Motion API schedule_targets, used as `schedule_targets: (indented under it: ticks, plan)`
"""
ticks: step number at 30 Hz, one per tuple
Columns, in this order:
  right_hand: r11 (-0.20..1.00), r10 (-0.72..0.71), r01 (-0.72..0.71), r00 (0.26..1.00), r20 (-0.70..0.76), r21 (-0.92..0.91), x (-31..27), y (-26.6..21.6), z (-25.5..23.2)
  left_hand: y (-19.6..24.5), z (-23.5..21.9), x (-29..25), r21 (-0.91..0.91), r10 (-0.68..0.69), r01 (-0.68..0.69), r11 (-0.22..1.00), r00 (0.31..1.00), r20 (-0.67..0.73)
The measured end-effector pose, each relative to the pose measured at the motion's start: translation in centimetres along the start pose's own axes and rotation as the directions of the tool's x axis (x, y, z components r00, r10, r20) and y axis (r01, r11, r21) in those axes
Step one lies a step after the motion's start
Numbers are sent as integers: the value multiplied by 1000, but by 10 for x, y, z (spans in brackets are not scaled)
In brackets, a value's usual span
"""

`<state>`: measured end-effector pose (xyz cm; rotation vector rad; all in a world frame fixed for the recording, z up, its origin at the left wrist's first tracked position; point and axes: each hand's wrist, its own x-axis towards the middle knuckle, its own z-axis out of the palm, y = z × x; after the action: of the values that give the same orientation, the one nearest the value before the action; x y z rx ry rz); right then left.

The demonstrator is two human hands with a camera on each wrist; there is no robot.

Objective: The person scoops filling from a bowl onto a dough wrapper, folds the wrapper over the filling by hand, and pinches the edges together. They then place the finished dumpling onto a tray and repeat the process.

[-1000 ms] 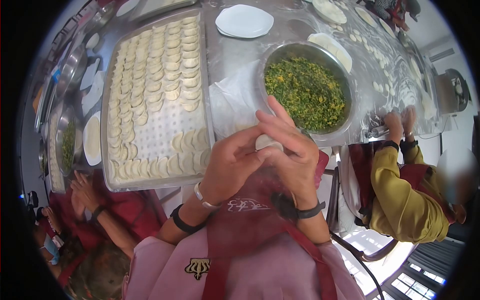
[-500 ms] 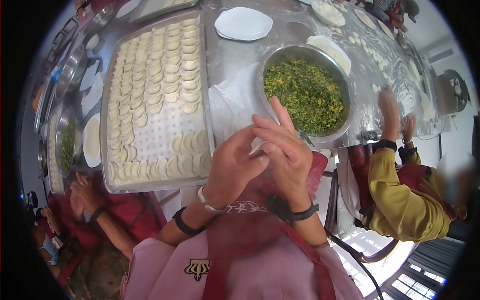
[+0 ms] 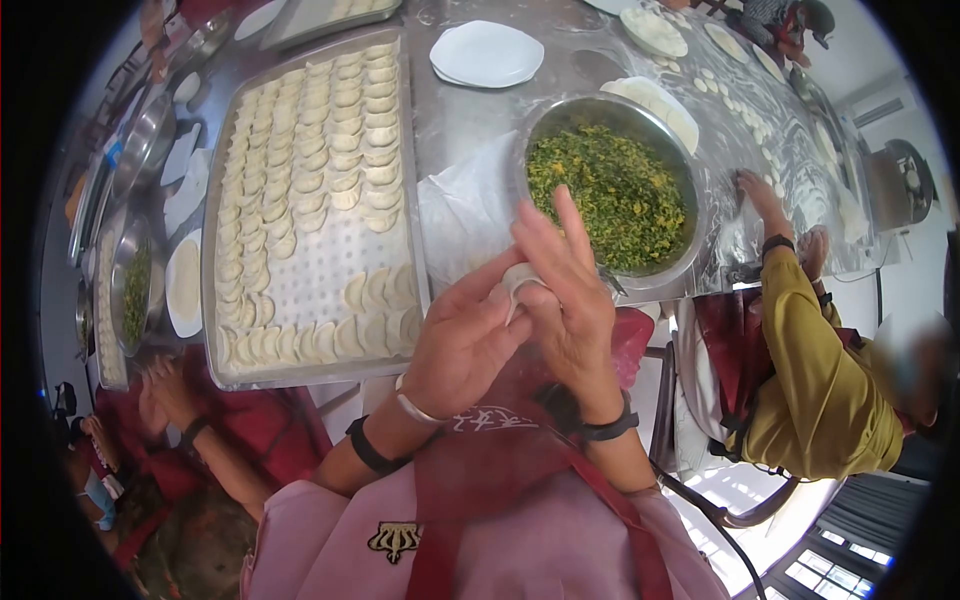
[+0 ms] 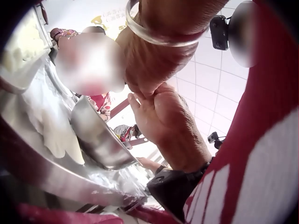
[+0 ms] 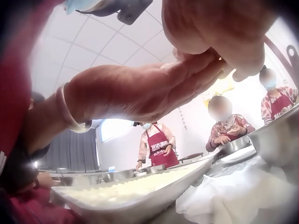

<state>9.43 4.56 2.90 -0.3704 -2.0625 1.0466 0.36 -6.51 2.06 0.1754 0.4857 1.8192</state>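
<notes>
A pale dumpling (image 3: 521, 281) is pinched between the two hands, in front of the chest in the head view, its folded edge showing near the thumbs. My left hand (image 3: 462, 335) holds it from the left, thumb bent toward it. From the right, my right hand (image 3: 572, 310) grips it too, with some fingers stretched up and forward. Fingers cover much of the dumpling. In the left wrist view the left hand (image 4: 156, 65) meets the right hand (image 4: 173, 121). The right wrist view shows the left hand (image 5: 121, 91) under the right hand (image 5: 219, 32).
Left of the hands lies a metal tray (image 3: 300, 376) with rows of dumplings. Ahead stands a steel bowl (image 3: 690, 245) of chopped green and yellow filling. White plates (image 3: 487, 54), a crumpled white sheet (image 3: 465, 205) and floury dough pieces are on the table. Another person's arm (image 3: 790, 245) reaches in from the right.
Both hands stay together while fingers and thumbs shift on the dumpling. It was mostly covered half a second ago and shows again now. The neighbour's arm on the right has reached farther over the table.
</notes>
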Motion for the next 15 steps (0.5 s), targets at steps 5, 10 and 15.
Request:
schedule_targets:
  ticks: [5, 10, 15]
  plan:
    - [972, 129, -92, 978, -166, 215, -8, -3, 6, 2, -5, 4, -134, 50, -36, 990, 993, 104]
    - [924, 234, -141, 944, -232, 356, -14, -4, 8, -3, 1, 2, -195, 60, -38, 980, 993, 107]
    - [960, 154, -81, 951, -267, 267, -11, 2, 8, -7, 2, 3, -191, 53, -28, 981, 991, 124]
